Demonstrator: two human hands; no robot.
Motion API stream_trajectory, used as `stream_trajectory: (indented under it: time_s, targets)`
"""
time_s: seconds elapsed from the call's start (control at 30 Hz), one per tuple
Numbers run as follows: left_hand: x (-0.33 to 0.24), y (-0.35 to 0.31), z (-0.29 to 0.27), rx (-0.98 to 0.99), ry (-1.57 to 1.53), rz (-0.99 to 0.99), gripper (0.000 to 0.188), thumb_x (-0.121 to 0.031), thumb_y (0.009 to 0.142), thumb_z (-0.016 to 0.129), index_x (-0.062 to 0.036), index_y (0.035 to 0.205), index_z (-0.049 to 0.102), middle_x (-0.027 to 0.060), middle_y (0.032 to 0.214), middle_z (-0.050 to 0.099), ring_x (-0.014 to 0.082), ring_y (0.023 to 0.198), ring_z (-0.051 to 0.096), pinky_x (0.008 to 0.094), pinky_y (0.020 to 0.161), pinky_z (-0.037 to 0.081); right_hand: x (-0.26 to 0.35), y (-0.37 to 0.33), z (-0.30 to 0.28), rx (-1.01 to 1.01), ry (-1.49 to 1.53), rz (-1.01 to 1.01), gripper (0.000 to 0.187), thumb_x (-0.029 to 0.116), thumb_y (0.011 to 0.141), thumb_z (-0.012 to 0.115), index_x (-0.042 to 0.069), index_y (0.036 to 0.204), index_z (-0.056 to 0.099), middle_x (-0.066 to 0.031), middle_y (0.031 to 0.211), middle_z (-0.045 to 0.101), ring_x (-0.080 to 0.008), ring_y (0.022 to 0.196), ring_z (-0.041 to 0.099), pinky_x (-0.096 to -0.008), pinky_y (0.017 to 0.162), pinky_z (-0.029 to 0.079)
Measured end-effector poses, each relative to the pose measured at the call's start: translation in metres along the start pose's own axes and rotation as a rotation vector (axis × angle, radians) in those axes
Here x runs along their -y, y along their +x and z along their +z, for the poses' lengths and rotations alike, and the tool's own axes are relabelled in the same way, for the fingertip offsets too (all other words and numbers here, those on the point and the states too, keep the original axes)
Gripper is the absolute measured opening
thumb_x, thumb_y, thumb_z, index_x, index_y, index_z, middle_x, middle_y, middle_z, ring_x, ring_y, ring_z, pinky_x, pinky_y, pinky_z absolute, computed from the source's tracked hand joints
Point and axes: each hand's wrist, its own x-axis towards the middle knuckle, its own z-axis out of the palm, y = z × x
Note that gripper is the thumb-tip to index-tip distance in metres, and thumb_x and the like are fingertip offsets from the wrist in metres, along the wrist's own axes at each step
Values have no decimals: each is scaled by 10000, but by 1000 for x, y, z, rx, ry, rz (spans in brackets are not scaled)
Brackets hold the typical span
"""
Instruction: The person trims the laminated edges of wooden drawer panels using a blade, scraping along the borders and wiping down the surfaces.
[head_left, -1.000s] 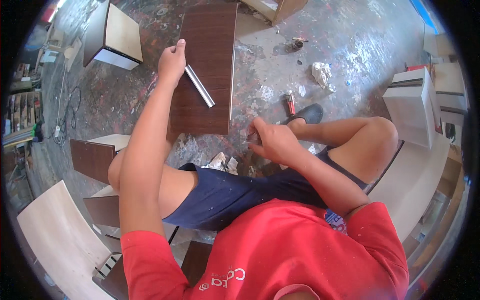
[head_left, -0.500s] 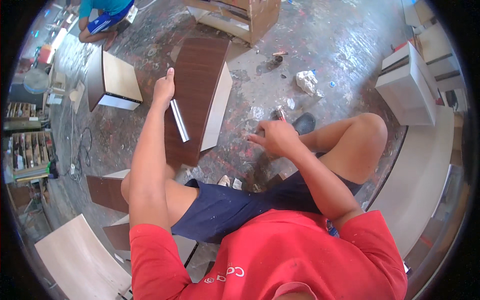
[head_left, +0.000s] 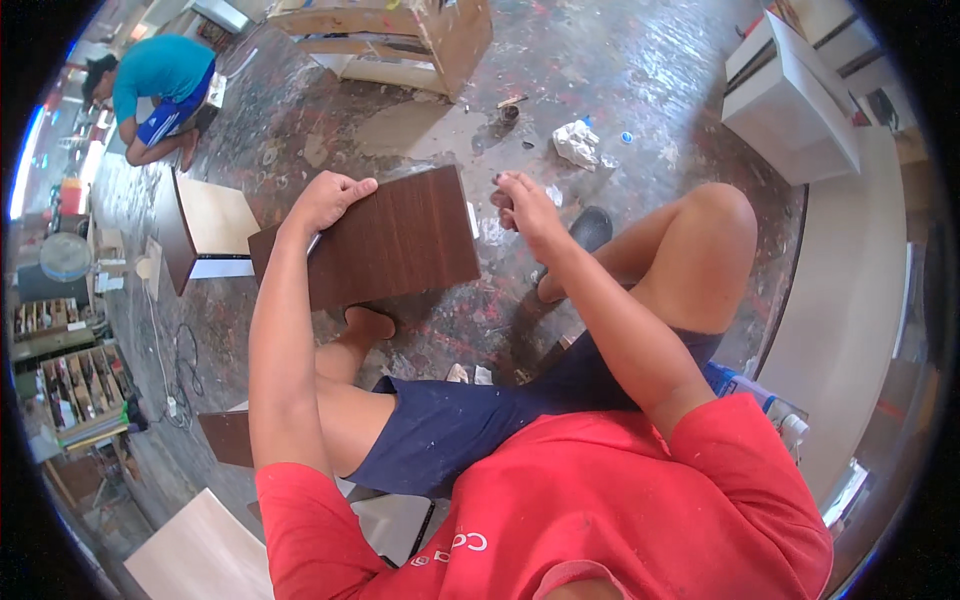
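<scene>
My left hand grips the upper edge of a drawer with a dark brown wood-grain front, thumb lying over the edge. The drawer is tilted in front of my left leg, front toward me. A sliver of its silver handle strip shows beside my left wrist; my forearm hides the rest. A bit of white shows at its right end. My right hand is raised just right of the drawer, apart from it, fingers curled. Whatever it may hold is hidden.
Another dark-fronted drawer stands at left, with a crouching person beyond it. A wooden frame stands ahead. Crumpled paper lies on the floor. A white cabinet and long pale board stand right.
The drawer has been turned from lengthwise to crosswise, hiding most of its handle strip. My left hand still holds its edge. My right hand has risen, its fingers more curled. The view has shifted.
</scene>
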Motion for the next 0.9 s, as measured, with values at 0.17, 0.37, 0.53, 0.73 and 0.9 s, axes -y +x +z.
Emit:
stream_trajectory:
  time_s: [0.17,0.37,0.53,0.73,0.9]
  targets:
    - [20,18,9,59,73,16,761,-700,906,700,56,855,762,158,694,677,239,673,652,406,693,510,-36,15,10,-3,281,102,131,164,1052,556,128,1177,577,-16,998,695,-125,830,660,-284,732,538]
    - [16,26,14,-53,163,1,782,-748,910,635,20,859,767,185,713,675,289,695,670,426,710,508,-51,35,29,68,443,106,327,137,1045,670,108,1355,569,-19,1086,715,-136,996,707,-330,821,617]
    - [17,25,20,-177,199,27,773,-767,930,566,-25,864,775,184,747,685,333,752,685,430,737,509,-41,45,43,49,508,49,328,131,1027,689,46,1324,577,-47,1055,726,-150,931,709,-327,791,610]
    - [23,36,19,-160,204,15,761,-756,934,571,-25,877,777,191,768,698,348,775,695,434,740,511,-34,51,40,65,485,33,266,131,1028,689,59,1271,606,-42,1022,731,-133,904,706,-306,765,599]
    - [25,45,16,-187,201,51,767,-759,930,577,-21,898,783,207,806,717,362,798,706,439,760,521,-31,59,39,48,486,32,244,136,1028,692,63,1247,616,-42,1028,732,-135,910,707,-313,772,597]
